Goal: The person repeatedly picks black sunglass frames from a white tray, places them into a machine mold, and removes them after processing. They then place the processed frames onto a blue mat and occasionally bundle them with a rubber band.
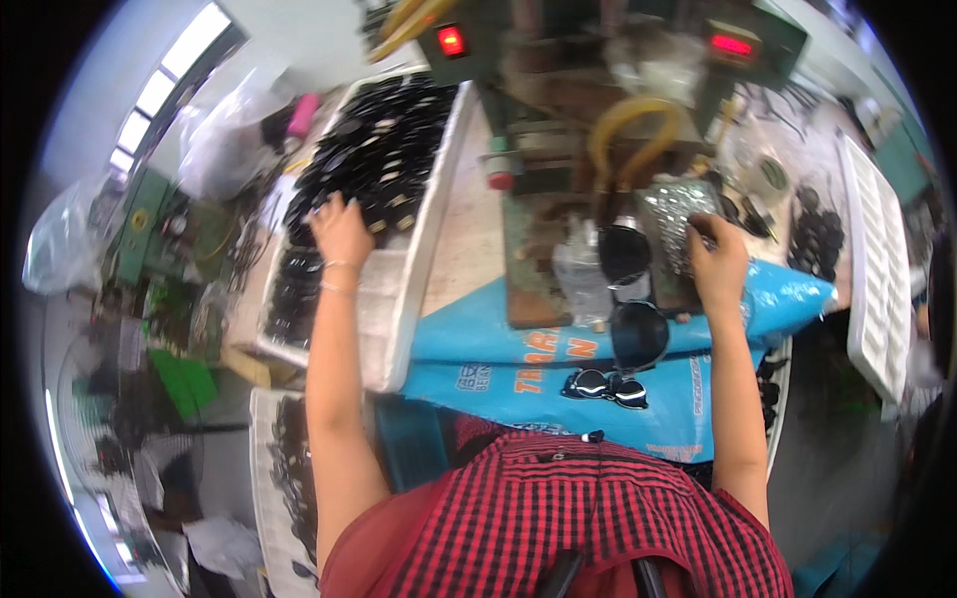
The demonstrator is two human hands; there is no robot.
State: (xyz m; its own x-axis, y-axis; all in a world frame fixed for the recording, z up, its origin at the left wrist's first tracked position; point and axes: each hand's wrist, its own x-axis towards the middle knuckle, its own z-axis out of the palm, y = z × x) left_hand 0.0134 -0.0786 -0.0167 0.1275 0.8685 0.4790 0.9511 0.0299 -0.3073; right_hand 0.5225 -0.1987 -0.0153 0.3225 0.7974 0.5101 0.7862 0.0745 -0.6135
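Note:
My left hand (344, 234) reaches over a long white tray (407, 299), its fingers spread on the near part of a heap of glossy black pieces (379, 140) that look like eyewear parts. My right hand (720, 261) is beside a silvery, foil-like block (678, 211) on the machine; its fingers are curled together, and what they hold, if anything, is hidden. Two dark rounded lens-like discs, one upper (625, 253) and one lower (639, 334), stand at the machine's front. A pair of dark sunglasses (605, 389) lies on the blue printed sheet (469, 349) before me.
A green machine (533, 239) with a yellow hose (638, 110) and red-lit displays stands ahead. At right are black parts (815, 234) and an empty-looking white compartment tray (877, 269). Another tray of dark pieces (289, 448) sits low left. Plastic bags (224, 140) hang at far left.

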